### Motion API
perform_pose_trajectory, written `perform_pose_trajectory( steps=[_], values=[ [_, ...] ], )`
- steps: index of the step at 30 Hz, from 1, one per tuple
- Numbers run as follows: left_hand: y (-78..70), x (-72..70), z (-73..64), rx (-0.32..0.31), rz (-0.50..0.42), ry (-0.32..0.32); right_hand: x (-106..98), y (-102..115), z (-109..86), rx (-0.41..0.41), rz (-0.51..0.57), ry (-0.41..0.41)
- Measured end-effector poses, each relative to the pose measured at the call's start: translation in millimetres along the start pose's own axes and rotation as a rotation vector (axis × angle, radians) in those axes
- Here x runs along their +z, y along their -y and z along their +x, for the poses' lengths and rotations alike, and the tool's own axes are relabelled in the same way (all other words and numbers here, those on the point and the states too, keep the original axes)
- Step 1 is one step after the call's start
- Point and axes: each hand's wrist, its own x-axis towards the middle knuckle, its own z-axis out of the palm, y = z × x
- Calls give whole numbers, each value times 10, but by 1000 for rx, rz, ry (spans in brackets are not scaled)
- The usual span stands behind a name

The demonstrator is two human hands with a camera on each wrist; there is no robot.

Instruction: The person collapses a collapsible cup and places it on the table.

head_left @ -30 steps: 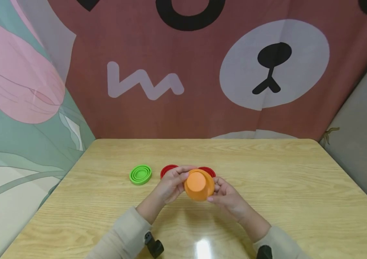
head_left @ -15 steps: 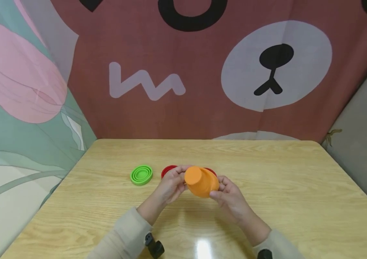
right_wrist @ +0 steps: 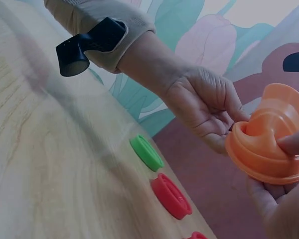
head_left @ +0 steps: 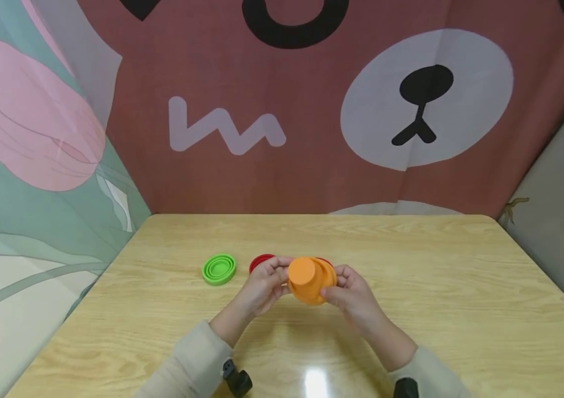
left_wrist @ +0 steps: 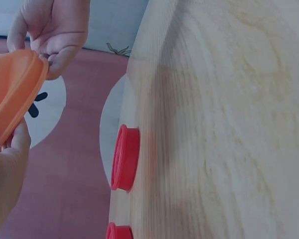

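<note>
Both hands hold an orange collapsible cup above the table. In the right wrist view the cup is lopsided, its narrow end sticking up and one side of its wall folded in. My left hand pinches the cup's left rim with thumb and fingers. From the right, my right hand grips the rim, its thumb pressing on the folded wall and its fingers underneath. A green collapsed cup lies flat to the left. Two red collapsed cups lie behind the hands, one red cup partly covered by the left hand.
The wooden table runs back to a printed cloth hanging at its far edge. A black wrist camera sits on the left sleeve. The other red cup is mostly hidden behind the orange one.
The orange cup first tilted to the left, its right wall bulging, then turned back slightly. My right thumb has moved from the lower rim onto the wall. The cups on the table stay put.
</note>
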Motion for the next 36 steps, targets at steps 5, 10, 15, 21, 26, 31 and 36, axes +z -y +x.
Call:
perform_pose_trajectory(
  steps=[5, 10, 15, 21, 26, 31, 36],
  values=[
    [-22, 26, 3, -9, 22, -41, 12, 21, 31, 43, -91, -81],
    [-38, 26, 8, -23, 35, -59, 53, 41, 61, 58, -151, -148],
    [-27, 22, 17, -40, 42, -63, 106, 37, 73, 98, -171, -218],
    [2, 19, 45, -41, 52, -68, 113, 30, 98, 97, -243, -302],
    [12, 28, 55, -41, 47, -80, 104, 14, 117, 116, -297, -344],
    [-1, 23, 57, -43, 53, -82, 92, 17, 137, 114, -344, -354],
    [-30, -4, 38, -58, 76, -64, 40, 34, 109, 67, -246, -235]
  ],
)
